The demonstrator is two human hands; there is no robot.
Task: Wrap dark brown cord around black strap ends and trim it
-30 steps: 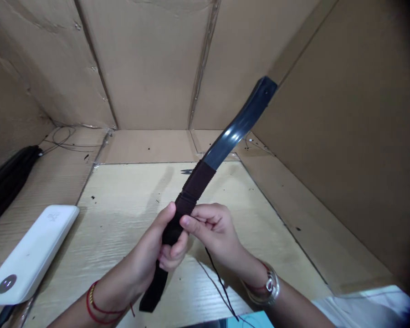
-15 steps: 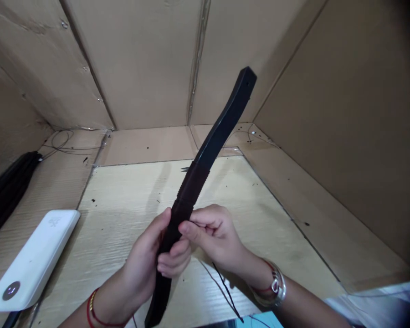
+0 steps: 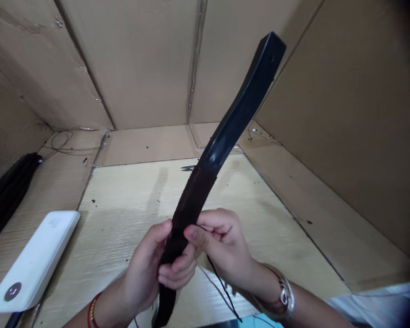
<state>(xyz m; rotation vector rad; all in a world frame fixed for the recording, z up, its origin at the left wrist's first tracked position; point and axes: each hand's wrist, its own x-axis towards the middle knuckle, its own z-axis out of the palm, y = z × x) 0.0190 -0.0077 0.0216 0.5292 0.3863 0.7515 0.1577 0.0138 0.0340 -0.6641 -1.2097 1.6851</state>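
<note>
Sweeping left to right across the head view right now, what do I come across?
White rounded power bank → red-and-gold bracelet on the left wrist → bare left hand → bare right hand → silver metal bangles on the right wrist.

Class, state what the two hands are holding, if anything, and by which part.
A long, dark curved strip: left hand around its lower part, right-hand fingertips at its edge.
</note>
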